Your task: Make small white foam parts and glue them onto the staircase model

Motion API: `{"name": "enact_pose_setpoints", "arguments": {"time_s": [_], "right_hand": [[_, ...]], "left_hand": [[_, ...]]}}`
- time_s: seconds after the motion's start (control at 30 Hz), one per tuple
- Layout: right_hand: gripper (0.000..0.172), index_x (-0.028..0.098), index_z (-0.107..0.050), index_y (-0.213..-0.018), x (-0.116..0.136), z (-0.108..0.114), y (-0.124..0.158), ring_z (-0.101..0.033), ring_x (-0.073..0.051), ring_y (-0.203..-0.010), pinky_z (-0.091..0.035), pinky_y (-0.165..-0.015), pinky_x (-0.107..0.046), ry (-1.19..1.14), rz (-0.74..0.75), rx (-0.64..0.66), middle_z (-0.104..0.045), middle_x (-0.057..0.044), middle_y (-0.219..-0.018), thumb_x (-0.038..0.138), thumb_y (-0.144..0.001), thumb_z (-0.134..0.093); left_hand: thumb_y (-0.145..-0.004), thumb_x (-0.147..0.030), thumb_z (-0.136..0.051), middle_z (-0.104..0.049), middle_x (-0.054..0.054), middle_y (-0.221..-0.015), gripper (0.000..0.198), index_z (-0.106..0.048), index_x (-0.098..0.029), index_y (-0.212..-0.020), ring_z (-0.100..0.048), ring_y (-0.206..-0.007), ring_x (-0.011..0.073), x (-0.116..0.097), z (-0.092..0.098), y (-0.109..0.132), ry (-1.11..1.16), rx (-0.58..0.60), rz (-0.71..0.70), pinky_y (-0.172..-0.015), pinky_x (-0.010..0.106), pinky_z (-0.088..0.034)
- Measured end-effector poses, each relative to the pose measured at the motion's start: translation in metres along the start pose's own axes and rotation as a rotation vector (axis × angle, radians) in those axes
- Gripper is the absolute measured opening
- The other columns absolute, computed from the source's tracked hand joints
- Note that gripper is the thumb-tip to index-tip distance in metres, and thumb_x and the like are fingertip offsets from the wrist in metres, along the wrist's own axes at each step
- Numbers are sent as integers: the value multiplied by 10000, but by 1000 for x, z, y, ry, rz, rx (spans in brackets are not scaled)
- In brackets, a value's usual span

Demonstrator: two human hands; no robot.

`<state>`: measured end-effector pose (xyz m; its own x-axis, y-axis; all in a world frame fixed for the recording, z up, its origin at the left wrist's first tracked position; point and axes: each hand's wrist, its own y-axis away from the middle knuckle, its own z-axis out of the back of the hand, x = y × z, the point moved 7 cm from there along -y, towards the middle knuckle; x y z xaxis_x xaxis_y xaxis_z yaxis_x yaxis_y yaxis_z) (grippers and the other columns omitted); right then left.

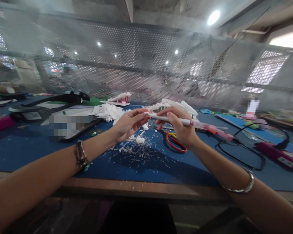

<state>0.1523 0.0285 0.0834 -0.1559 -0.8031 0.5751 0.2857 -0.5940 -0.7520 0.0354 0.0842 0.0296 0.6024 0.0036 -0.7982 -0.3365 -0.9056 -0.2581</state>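
Note:
My right hand (pixel 179 126) is closed round a white pen-shaped tool (pixel 178 121) with a pink rear and a black cord, held level above the blue table top (pixel 39 152). My left hand (pixel 129 123) pinches a small white piece at the tool's tip (pixel 148 114). White scraps and shavings (pixel 134 148) lie on the mat right below both hands. A red-handled cutter (pixel 174 143) lies under my right hand.
A heap of white foam pieces (pixel 107 112) and a small white-and-red model (pixel 118 99) sit behind my hands. A black device (pixel 46 107) lies at the left, a pink unit (pixel 280 156) with looping black cord at the right. A perforated screen (pixel 146 65) closes the back.

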Motion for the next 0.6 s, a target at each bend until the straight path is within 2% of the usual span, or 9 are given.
{"name": "enact_pose_setpoints", "arguments": {"time_s": [0.2, 0.43, 0.6], "right_hand": [[204, 158, -575, -742, 3, 3, 0, -588, -82, -497, -479, -525, -243, 48, 8, -26, -602, 15, -595, 203, -807, -386], [202, 156, -573, -740, 4, 4, -1, -582, -78, -494, -471, -517, -233, 76, 27, -35, -590, 16, -594, 197, -806, -387], [189, 157, -575, -759, 3, 2, 0, -584, -77, -503, -469, -518, -229, 78, 21, -3, -594, 16, -606, 205, -803, -398]], "left_hand": [[-748, 26, -502, -663, 19, -640, 218, -649, -111, -664, -622, -616, 62, -1, 1, 0, -8, -1, -12, -671, 141, -481], [-760, -57, -536, -642, 4, -599, 157, -650, -121, -672, -594, -549, 56, 1, 3, 0, -35, 0, -3, -559, 132, -476], [-744, -43, -549, -645, 11, -596, 142, -662, -126, -718, -586, -557, 52, 0, 2, 0, -42, 6, -9, -565, 121, -475]]}}
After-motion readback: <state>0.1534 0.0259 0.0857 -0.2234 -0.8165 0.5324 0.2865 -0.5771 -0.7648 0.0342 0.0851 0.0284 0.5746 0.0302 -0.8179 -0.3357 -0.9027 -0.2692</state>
